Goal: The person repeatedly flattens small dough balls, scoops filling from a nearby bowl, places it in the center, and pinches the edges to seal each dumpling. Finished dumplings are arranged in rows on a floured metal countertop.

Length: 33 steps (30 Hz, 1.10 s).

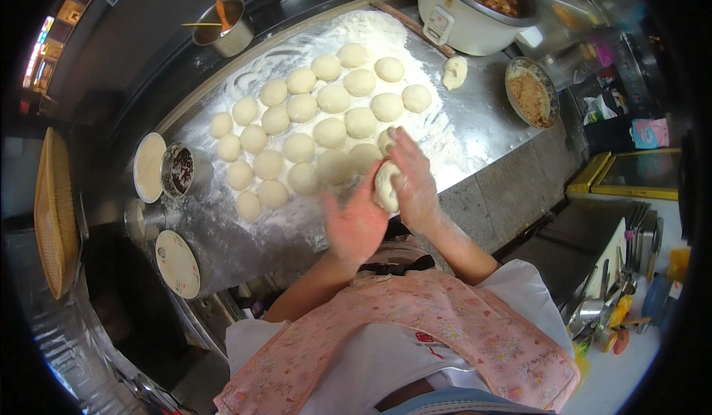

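Observation:
A piece of dough (386,187) is held between my two hands above the near edge of the floured metal worktop (233,253). My left hand (356,220) is spread, its palm against the dough's left side. On the other side, my right hand (413,184) presses the dough with its fingers bent over it. Rows of round dough balls (332,98) lie on the flour just beyond my hands, and my fingers hide part of one. A loose lump of dough (455,73) rests farther back on the right.
A large white cooker (473,20) with food and a ladle stands at the back right, near a bowl of brown filling (531,95). A steel pot (225,28) is at the back left. Plates (178,263) and a cup of dark filling (179,170) line the left edge.

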Each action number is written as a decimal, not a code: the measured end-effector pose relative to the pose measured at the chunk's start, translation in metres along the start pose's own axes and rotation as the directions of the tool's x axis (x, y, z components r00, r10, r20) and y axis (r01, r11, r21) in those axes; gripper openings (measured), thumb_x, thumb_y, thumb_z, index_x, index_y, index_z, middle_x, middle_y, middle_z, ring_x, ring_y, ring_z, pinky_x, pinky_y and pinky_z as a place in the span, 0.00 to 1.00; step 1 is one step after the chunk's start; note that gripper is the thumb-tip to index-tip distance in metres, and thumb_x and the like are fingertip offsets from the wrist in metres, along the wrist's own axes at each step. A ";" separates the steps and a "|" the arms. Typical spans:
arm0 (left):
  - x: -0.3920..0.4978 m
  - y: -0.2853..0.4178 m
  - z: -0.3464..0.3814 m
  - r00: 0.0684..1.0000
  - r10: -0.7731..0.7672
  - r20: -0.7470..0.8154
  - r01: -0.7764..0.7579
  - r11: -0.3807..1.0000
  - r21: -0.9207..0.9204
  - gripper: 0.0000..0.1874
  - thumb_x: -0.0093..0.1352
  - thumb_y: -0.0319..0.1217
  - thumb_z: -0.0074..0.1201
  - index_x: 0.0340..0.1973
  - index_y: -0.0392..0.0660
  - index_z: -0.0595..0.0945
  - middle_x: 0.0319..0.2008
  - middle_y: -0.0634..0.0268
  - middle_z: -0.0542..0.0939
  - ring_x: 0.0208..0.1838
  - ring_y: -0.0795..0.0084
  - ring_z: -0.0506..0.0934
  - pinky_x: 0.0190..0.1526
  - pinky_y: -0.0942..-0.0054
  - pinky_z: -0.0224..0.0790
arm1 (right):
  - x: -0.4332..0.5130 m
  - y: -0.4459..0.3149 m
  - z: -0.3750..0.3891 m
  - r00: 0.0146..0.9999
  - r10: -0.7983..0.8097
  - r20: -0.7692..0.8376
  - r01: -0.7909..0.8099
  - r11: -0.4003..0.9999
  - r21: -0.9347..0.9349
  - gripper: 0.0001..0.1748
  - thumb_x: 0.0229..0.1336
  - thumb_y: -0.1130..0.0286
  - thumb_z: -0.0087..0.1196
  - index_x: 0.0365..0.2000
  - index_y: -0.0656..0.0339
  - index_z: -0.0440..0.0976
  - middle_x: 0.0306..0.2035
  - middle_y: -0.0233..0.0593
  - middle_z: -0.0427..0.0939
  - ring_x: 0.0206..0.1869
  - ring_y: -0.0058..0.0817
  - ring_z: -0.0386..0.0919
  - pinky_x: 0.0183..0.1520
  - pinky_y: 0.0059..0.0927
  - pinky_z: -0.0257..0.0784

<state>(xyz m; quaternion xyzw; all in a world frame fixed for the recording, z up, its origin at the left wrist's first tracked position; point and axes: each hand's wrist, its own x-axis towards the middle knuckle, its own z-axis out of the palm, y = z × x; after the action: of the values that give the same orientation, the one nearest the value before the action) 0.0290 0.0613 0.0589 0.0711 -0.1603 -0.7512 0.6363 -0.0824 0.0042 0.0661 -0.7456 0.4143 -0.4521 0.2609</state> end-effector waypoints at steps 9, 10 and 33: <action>0.016 -0.019 -0.005 0.933 -0.033 -0.359 0.096 0.982 0.160 0.35 0.77 0.51 0.29 0.74 0.46 0.51 0.74 0.58 0.55 0.76 0.60 0.54 0.74 0.60 0.44 | 0.015 0.007 -0.007 0.997 0.081 -0.009 -0.081 0.997 -0.019 0.25 0.58 0.64 0.46 0.51 0.72 0.67 0.58 0.58 0.70 0.60 0.63 0.67 0.59 0.50 0.65; 0.016 -0.018 -0.007 0.938 -0.022 -0.345 0.054 0.995 0.085 0.35 0.77 0.51 0.29 0.74 0.47 0.51 0.75 0.59 0.55 0.76 0.58 0.54 0.74 0.60 0.44 | 0.010 0.012 -0.007 0.989 0.025 0.144 -0.034 0.998 0.061 0.27 0.61 0.63 0.43 0.55 0.72 0.64 0.60 0.58 0.67 0.62 0.61 0.64 0.61 0.49 0.62; 0.055 -0.040 -0.016 0.898 -0.125 -0.423 0.207 0.966 0.154 0.38 0.76 0.58 0.27 0.75 0.49 0.50 0.76 0.63 0.53 0.77 0.64 0.50 0.74 0.55 0.41 | 0.014 0.037 -0.015 0.999 -0.046 -0.001 0.045 0.998 -0.052 0.26 0.55 0.63 0.52 0.52 0.66 0.71 0.64 0.59 0.65 0.60 0.56 0.67 0.58 0.46 0.65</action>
<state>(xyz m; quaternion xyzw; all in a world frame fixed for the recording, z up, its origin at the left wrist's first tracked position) -0.0138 0.0104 0.0358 0.3023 -0.0894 -0.7518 0.5791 -0.1063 -0.0272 0.0509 -0.7608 0.4091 -0.4479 0.2306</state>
